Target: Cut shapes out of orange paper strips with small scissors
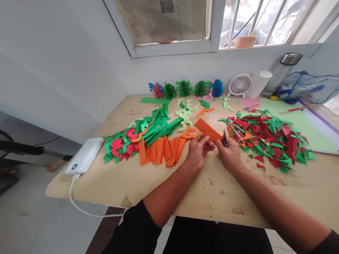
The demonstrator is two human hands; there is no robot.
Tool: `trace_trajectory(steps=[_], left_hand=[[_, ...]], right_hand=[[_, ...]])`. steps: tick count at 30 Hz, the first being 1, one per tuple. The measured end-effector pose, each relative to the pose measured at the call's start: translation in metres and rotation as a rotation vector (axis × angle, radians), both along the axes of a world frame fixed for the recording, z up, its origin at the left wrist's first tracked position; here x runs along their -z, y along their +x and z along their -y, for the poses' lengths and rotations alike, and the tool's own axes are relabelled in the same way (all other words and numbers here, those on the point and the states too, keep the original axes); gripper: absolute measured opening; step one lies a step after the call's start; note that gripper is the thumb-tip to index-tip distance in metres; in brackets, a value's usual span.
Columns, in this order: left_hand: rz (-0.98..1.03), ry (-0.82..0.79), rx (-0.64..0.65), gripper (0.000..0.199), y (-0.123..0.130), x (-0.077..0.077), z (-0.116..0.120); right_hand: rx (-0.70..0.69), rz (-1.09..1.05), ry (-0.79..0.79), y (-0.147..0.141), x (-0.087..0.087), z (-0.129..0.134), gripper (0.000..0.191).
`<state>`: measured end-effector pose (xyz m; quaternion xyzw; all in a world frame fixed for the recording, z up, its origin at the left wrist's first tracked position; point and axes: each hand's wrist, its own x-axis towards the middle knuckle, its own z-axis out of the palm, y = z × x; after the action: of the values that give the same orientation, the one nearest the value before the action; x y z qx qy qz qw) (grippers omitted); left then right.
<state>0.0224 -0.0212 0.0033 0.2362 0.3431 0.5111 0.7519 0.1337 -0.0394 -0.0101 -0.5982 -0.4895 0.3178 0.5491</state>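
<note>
One clear pouch, blue thing inside.

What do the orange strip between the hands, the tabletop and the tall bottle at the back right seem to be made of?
Orange strip: matt paper or thin card, with crisp straight edges.
Tabletop: pale wood, apparently, with visible knots and little shine.
Bottle: see-through body, glass or clear plastic; its cap is grey and shiny, like metal.

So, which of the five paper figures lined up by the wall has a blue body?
The rightmost figure, beside the white fan; the leftmost figure is pink, the middle three green.
</note>
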Motion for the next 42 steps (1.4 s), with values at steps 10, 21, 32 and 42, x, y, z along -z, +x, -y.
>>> trace_trajectory(steps=[10,21,32,42], left_hand=[[-0.063,0.040,0.014,0.024,0.0010,0.0032,-0.0011],[-0.071,0.044,0.011,0.023,0.0011,0.0033,-0.0013],[-0.089,0.049,-0.009,0.025,0.0008,0.0018,-0.0012],[-0.096,0.050,-0.009,0.023,-0.0001,-0.0007,-0.0001]], right_hand=[[-0.010,0.010,-0.002,0.0005,0.0007,-0.0001,0.026],[-0.002,0.005,0.003,-0.0002,0.0012,-0.0007,0.026],[-0.038,-0.036,-0.032,0.0005,0.0042,0.0001,0.026],[-0.046,-0.053,-0.064,0.0002,0.0003,0.0011,0.027]])
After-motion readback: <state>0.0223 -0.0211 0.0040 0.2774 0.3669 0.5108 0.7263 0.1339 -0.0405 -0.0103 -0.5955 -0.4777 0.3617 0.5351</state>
